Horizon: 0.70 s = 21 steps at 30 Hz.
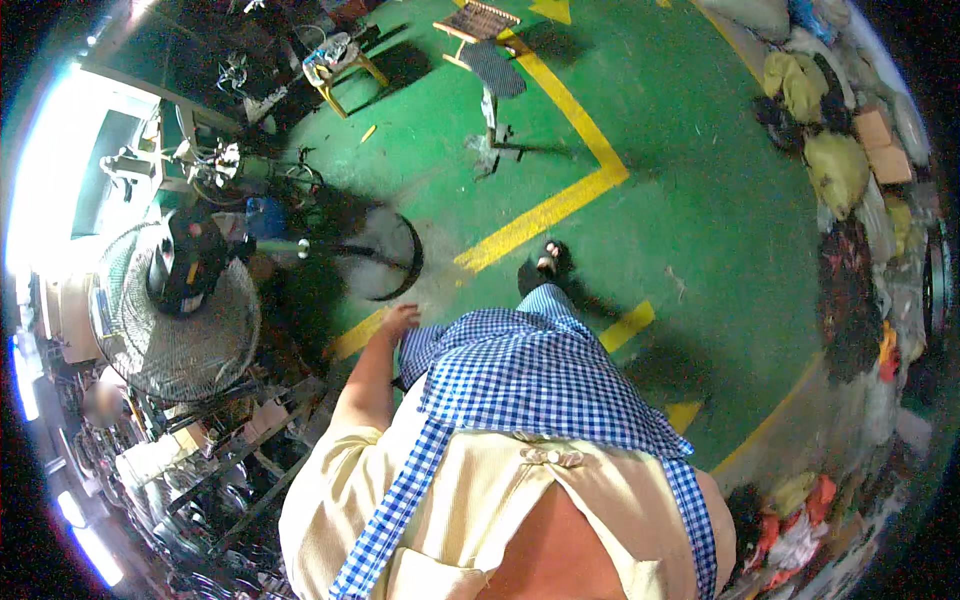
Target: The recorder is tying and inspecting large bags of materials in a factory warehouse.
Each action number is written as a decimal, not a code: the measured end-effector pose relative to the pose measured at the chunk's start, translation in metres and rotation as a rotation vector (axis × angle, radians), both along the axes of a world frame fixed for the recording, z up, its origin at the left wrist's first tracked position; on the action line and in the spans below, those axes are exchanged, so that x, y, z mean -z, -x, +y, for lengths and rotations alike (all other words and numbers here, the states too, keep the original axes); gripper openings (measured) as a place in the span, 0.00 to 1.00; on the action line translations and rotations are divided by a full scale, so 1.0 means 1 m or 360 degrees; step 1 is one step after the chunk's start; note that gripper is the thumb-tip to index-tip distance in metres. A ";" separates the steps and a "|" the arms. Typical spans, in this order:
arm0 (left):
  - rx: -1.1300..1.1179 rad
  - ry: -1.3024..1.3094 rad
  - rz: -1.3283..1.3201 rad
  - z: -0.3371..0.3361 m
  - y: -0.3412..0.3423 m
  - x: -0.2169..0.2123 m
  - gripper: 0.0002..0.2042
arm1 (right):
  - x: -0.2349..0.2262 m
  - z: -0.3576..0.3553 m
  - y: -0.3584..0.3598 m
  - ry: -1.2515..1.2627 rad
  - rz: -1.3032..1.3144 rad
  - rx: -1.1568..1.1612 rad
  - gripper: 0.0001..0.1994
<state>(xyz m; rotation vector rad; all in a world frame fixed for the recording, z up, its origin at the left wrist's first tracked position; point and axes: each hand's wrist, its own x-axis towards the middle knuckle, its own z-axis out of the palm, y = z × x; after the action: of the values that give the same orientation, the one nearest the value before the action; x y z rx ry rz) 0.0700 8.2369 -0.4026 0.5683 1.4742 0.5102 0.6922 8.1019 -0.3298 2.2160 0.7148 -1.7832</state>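
Note:
My left hand (402, 320) hangs beside my blue-and-white checked apron (520, 365), close to its left edge. Its fingers are loosely bent and apart, with nothing visible in them. My right hand is out of the picture, on the far side of my body. Ahead of the left hand, a dark round stand base (415, 258) rests on the green floor. It appears to belong to the large caged fan (180, 320) on my left. One of my feet, in a dark shoe (545, 263), shows ahead of the apron.
A padded seat on a metal post (495, 75) and a slatted wooden chair (478, 20) stand ahead. A cluttered stool (338, 60) is farther left. Racks of metal parts (215, 500) line the left; sacks (835, 170) and boxes (882, 145) line the right. Yellow lines (550, 220) cross the floor.

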 end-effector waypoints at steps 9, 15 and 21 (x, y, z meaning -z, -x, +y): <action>0.0036 0.0651 0.0389 0.076 -0.101 -0.041 0.18 | 0.010 0.225 -0.146 0.0484 -0.0137 -0.0023 0.16; -0.0294 0.0220 0.0258 0.262 -0.181 -0.102 0.16 | -0.001 0.465 -0.138 -0.0573 -0.0175 -0.0638 0.08; 0.0281 -0.0530 -0.0300 0.522 -0.303 -0.202 0.19 | -0.125 0.691 -0.024 -0.1300 0.1192 0.0318 0.08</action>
<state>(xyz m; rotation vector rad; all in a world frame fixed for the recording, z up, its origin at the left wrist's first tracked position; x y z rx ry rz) 0.3731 8.7590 -0.2006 0.8795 1.1545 0.6565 0.7157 8.7929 -0.2049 1.9853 1.6615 -2.8476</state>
